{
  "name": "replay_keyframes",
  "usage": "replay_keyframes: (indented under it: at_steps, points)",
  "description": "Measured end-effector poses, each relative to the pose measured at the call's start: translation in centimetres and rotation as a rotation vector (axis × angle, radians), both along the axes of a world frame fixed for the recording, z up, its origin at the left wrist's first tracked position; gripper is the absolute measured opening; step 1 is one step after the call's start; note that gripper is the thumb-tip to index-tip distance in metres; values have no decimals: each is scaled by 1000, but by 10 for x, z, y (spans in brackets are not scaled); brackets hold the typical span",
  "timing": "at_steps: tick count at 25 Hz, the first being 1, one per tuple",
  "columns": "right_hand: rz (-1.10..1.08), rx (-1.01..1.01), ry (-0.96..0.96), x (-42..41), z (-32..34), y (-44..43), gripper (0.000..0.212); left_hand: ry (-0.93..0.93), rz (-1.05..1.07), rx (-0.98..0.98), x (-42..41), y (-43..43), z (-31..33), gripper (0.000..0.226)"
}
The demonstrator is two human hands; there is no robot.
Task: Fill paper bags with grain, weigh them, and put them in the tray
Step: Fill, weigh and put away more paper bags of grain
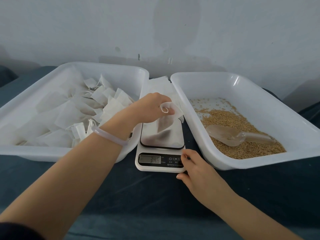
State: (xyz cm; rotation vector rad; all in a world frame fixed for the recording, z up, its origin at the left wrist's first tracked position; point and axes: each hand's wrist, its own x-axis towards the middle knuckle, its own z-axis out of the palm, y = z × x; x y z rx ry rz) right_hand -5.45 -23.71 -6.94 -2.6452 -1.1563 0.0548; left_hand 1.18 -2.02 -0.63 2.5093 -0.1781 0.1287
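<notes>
Paper bags point(69, 111), filled, lay heaped in the white tray point(52, 154) at the left of the frame. Left hand point(152, 108), at centre, pinched one bag point(165, 122) by its top over the scale point(161, 168), its lower end down at the platform. Right hand point(197, 168) gripped the scale's lower right corner, thumb against the front edge. Grain point(225, 118) and a clear scoop point(239, 135) lay in the right tray point(259, 163).

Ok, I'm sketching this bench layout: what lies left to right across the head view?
Tray of paper bags → digital scale → tray of grain, with the scoop lying in it.
</notes>
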Motion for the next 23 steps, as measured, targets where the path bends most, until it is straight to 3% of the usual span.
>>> replay_keyframes:
  at_steps: [3,6,9,12,18,23]
  points:
    - [-9,85,-64,5,19,6,41,3,5,-22,-1,0,0,13]
    - [-47,149,-120,22,62,14,15,9,24,-16,-1,-1,0,11]
    - [-47,199,-143,40,87,16,44,1,23,-26,-3,0,1,22]
    - [-119,202,-89,21,68,11,13,14,25,-20,-3,-1,2,28]
    - [-126,53,41,-20,2,-18,42,16,30,-55,-4,-1,3,33]
    - [-132,23,44,-14,-21,-17,46,29,21,-31,-3,-2,1,28]
